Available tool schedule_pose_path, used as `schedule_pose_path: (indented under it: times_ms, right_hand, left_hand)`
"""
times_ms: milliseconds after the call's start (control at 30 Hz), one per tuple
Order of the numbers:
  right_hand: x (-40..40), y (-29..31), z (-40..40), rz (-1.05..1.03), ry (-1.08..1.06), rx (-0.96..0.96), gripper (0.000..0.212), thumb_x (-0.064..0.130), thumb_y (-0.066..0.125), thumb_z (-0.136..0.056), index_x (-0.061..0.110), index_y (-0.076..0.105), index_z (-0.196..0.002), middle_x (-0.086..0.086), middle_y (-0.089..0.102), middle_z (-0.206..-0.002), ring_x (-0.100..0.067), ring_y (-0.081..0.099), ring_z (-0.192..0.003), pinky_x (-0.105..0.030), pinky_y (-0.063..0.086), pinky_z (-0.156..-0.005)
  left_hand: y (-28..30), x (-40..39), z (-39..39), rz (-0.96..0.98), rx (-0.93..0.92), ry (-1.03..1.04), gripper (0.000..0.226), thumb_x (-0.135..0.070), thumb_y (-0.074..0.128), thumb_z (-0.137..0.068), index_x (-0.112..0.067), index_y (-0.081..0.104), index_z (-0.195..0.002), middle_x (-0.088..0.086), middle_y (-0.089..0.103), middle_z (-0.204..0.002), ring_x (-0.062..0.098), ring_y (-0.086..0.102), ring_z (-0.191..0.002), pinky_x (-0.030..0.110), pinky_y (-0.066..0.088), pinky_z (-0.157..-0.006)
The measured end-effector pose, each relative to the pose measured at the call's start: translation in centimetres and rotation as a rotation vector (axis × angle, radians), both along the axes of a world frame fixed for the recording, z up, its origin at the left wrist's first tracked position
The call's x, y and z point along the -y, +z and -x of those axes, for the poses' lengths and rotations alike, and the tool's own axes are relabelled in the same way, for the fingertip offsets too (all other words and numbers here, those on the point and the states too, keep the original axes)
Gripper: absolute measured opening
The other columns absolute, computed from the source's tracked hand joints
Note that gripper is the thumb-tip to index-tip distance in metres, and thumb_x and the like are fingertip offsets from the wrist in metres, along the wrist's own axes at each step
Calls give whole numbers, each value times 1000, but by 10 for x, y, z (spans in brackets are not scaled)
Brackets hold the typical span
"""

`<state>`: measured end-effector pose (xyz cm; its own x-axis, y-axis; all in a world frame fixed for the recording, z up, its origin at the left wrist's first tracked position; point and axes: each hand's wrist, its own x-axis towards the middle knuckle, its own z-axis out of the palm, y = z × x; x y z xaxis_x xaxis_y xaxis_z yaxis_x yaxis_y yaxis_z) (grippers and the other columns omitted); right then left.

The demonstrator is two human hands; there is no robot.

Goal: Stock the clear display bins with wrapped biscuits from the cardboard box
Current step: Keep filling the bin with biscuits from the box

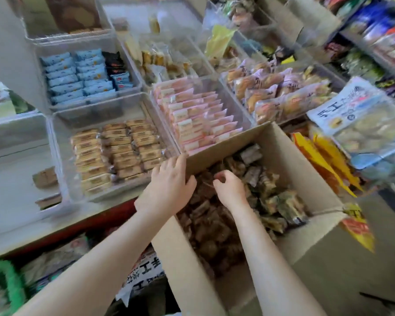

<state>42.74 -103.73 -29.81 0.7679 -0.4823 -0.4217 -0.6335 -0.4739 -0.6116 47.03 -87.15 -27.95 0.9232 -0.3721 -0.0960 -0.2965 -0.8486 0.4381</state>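
Observation:
An open cardboard box (292,160) stands in front of me, full of brown wrapped biscuits (210,224). My left hand (169,181) lies over the box's near-left corner, fingers stretched toward the far wall, holding nothing I can see. Inside the box, my right hand (228,185) reaches into the biscuits with fingers curled among them; whether it grips one is unclear. Just left of the box, a clear display bin (62,153) holds rows of tan wrapped biscuits (116,153).
Other clear bins hold pink packets (196,117), blue packets (75,76) and bread rolls (278,92). A nearly bare bin (14,169) sits at far left. Yellow bags (324,158) and a large blue-white bag (360,119) crowd the box's right side.

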Motion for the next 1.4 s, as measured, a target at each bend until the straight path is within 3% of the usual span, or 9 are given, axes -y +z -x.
schedule_pose_path:
  times_ms: [133, 267, 533, 767, 867, 1000, 1100, 1200, 1400]
  right_hand:
    - [28, -46, -7, -46, 109, -87, 32, 15, 56, -99, 12, 60, -130, -10, 62, -128, -29, 56, -121, -24, 40, -88]
    - [21, -84, -15, -30, 227, -130, 53, 15, 57, -97, 17, 44, -149, -7, 50, -148, -28, 44, -138, -39, 37, -115]
    - [27, -86, -23, 181, 349, -240, 41, 23, 56, -99, 19, 48, -138, -9, 43, -144, -33, 33, -136, -46, 32, -110]
    - [31, -5, -6, -674, -186, 31, 28, 36, 56, -102, 15, 70, -114, -4, 74, -101, -18, 67, -85, -32, 52, -71]
    - [16, 33, 1, -1203, -187, 22, 36, 30, 43, -107, 6, 67, -114, -13, 64, -80, -15, 45, -49, -24, 32, -48]
    - [-32, 63, -13, -1422, 112, -33, 34, 29, 41, -102, 9, 69, -102, -14, 56, -71, -9, 26, -32, -23, 12, -37]
    - [-81, 81, -28, -1354, 245, -97, 33, 35, 47, -96, 17, 73, -102, -16, 61, -71, -11, 28, -34, -23, 15, -37]
    - [-128, 82, -44, -1115, 222, -139, 42, 43, 39, -106, 13, 66, -118, -14, 69, -80, -14, 33, -47, -23, 29, -44]
    - [-230, 59, -67, -697, 331, -77, 26, 26, 47, -105, 9, 66, -102, -12, 70, -89, -18, 59, -60, -26, 44, -52]
  left_hand:
    - [-20, 11, 5, -143, 129, 37, 69, -29, 60, -88, -18, 36, -152, 8, 57, -133, 31, 51, -125, 47, 41, -101]
    - [-24, 9, 3, -136, 174, 26, 71, -27, 63, -85, -21, 36, -151, 6, 58, -132, 30, 53, -123, 46, 42, -100]
    - [-23, 12, 3, -97, 194, 48, 66, -24, 63, -84, -21, 40, -146, 6, 59, -129, 30, 53, -122, 46, 42, -98]
    - [-3, 8, -3, 116, -100, 146, 50, -44, 52, -98, -33, 42, -146, -8, 52, -140, 18, 40, -136, 42, 26, -115]
    - [30, -7, -11, 650, -520, 219, 38, -42, 59, -95, -35, 58, -132, -19, 60, -125, 11, 52, -126, 44, 36, -115]
    - [64, -52, -9, 995, -711, -54, 51, -24, 73, -87, -22, 58, -135, 2, 71, -119, 16, 68, -110, 34, 54, -94]
    - [78, -95, -8, 1078, -667, 118, 44, -19, 82, -79, -8, 65, -118, 17, 72, -89, 27, 67, -70, 34, 53, -70]
    - [69, -152, -14, 901, -436, 464, 40, -50, 76, -68, -17, 72, -89, -8, 68, -68, 5, 59, -58, 17, 46, -56]
    - [27, -273, -15, 887, -318, 945, 26, -48, 72, -88, -22, 73, -83, 1, 66, -69, 5, 51, -48, 17, 41, -48]
